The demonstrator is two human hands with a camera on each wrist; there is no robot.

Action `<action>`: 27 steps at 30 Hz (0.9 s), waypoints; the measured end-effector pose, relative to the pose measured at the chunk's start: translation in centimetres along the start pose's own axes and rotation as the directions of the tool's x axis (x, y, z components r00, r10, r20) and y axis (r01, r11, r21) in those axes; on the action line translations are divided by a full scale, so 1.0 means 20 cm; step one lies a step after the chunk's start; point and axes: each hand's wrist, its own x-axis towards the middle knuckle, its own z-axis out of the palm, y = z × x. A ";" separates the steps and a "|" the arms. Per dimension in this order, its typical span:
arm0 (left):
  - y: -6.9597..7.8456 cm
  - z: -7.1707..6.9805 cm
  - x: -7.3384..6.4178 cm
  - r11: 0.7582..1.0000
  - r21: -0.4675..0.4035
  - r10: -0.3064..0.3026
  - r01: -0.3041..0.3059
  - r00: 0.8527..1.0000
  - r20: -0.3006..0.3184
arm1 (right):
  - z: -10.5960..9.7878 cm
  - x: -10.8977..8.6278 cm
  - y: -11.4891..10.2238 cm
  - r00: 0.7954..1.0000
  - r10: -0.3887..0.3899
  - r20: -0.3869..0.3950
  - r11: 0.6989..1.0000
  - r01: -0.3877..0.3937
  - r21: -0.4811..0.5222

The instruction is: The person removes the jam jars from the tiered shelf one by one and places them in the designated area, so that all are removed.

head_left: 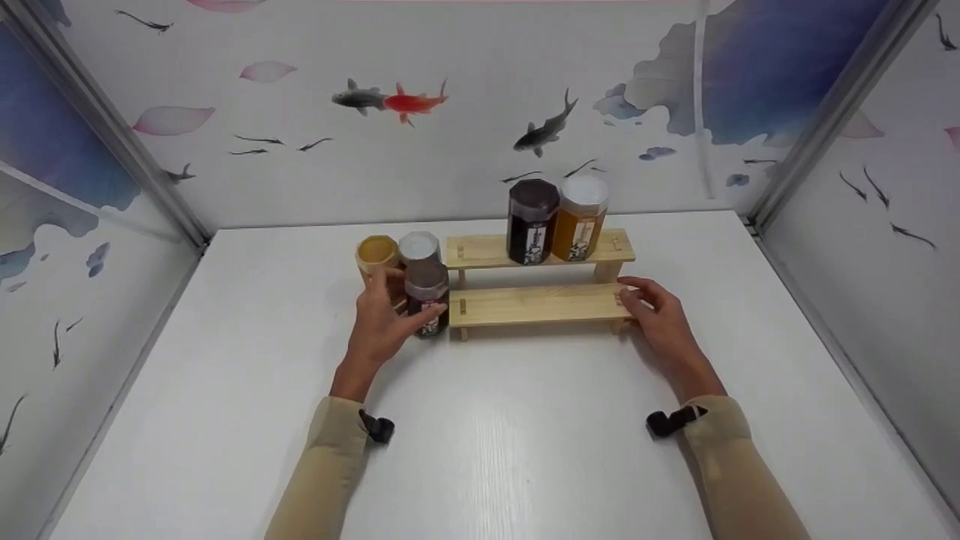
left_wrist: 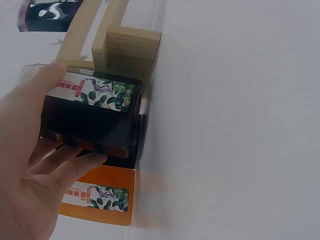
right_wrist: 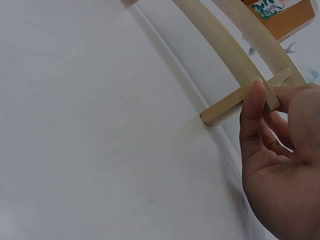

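Note:
My left hand (head_left: 379, 315) holds a dark jar (left_wrist: 90, 122) with a printed label, thumb on one side and fingers on the other, beside the left end of a two-step wooden rack (head_left: 536, 306). Just behind that jar stand a white-lidded jar (head_left: 420, 245) and an amber jar (head_left: 377, 250); the left hand and the held jar partly hide them. At the opposite end, my right hand (head_left: 660, 315) pinches the lower board of the rack between thumb and fingers. On the upper board stand a dark jar (head_left: 533, 225) and an amber jar (head_left: 580, 221) with a white lid, side by side.
The rack stands toward the back of a white table (head_left: 495, 435). Printed panels with fish and petals enclose the table at the back (head_left: 465, 172) and both sides. A black strap sits at each wrist.

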 end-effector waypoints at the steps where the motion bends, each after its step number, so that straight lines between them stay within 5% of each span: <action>1: 0.00 -0.01 0.00 1.000 -0.009 -0.015 0.015 1.000 0.015 | 0.00 0.00 0.00 1.000 0.002 0.001 1.000 -0.002 0.004; 11: 0.04 -0.05 0.01 0.995 0.059 -0.089 0.082 0.989 0.116 | 0.00 0.02 0.02 1.000 -0.020 -0.015 0.999 0.021 0.027; 27: 0.10 0.01 -0.01 0.964 0.215 -0.163 0.157 0.987 0.012 | 0.00 0.00 0.00 1.000 0.013 -0.006 0.999 -0.013 0.043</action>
